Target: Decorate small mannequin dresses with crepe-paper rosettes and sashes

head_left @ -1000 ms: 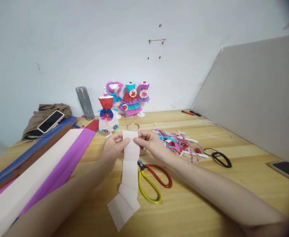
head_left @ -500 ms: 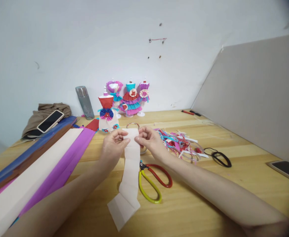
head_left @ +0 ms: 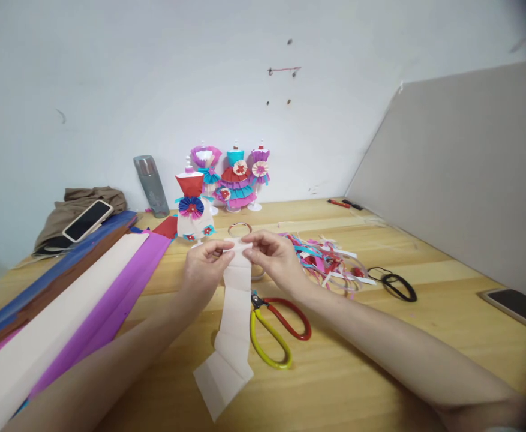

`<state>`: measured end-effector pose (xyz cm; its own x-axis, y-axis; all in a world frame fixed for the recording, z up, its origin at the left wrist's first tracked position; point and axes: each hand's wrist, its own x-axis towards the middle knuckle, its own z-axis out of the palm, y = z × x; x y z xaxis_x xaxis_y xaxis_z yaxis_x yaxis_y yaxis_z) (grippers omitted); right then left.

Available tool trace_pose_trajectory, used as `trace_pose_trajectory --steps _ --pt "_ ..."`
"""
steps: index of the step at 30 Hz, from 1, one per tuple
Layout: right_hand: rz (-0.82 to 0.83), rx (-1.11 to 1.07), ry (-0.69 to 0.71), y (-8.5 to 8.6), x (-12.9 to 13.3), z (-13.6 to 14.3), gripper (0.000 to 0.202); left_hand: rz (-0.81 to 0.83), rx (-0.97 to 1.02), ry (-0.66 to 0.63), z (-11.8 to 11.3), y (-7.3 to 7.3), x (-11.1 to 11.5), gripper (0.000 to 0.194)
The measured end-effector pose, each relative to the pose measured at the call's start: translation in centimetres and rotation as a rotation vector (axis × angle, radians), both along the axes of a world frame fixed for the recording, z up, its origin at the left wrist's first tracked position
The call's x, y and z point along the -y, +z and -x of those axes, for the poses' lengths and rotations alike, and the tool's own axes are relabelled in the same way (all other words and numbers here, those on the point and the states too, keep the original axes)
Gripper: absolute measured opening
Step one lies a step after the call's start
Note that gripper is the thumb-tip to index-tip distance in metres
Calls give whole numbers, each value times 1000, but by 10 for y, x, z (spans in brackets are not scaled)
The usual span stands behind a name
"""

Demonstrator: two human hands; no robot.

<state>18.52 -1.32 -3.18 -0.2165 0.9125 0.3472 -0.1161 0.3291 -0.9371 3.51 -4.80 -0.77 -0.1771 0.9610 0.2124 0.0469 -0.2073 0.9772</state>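
On the wooden table (head_left: 352, 366), both hands (head_left: 238, 264) pinch the cream paper strip's (head_left: 236, 312) top edge; soft, creased, it probably tears easily.

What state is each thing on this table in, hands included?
left hand, pinching strip's left side
right hand, pinching its right side
cream paper strip, creased crosswise
scissors, handles apart
four miniature dress forms, upright, dressed
flask, capped
left phone, screen dark
right phone, screen dark
brown cloth, crumpled
coloured paper scraps, loosely heaped
long paper sheets, overlapping
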Motion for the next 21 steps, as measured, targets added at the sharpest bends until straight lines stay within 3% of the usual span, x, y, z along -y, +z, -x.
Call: trace_pose_trajectory --steps 21 --pt "-61 97 -75 -3 1 0 14 -24 -52 66 3 -4 -2 12"
